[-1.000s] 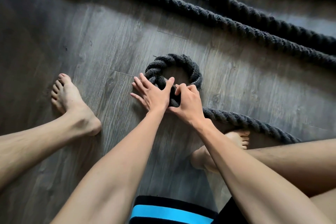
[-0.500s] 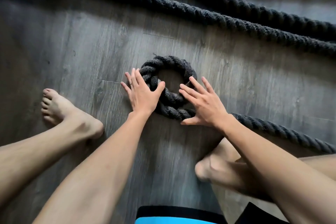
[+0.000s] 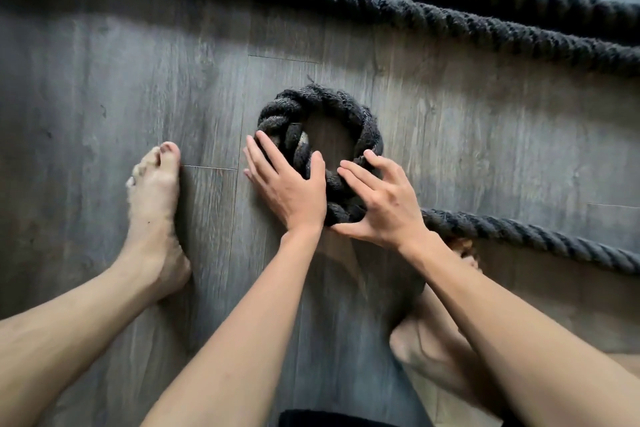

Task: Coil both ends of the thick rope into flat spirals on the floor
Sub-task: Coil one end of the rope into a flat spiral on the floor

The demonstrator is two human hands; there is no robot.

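A person seated on the grey plank floor (image 3: pixel 104 87) leans forward with both arms stretched out over a thick dark rope (image 3: pixel 367 128), its end turned into a small ring with an open middle. The left hand (image 3: pixel 287 185) lies flat on the ring's left side, fingers straight and close together and the thumb reaching across the strand; it presses and does not clasp. The right hand (image 3: pixel 379 206) arches over the ring's near right part, fingers spread and slightly bent on top of the rope and the thumb lying along its near edge, not closed round it. From under that hand the rope's running length (image 3: pixel 526 236) trails off to the right along the floor. Two further stretches of rope (image 3: pixel 415 19) cross the far side of the floor on a slant. A bare left foot (image 3: pixel 152 198) rests on the boards left of the ring, and the right foot (image 3: pixel 429 354) is tucked under the right forearm.
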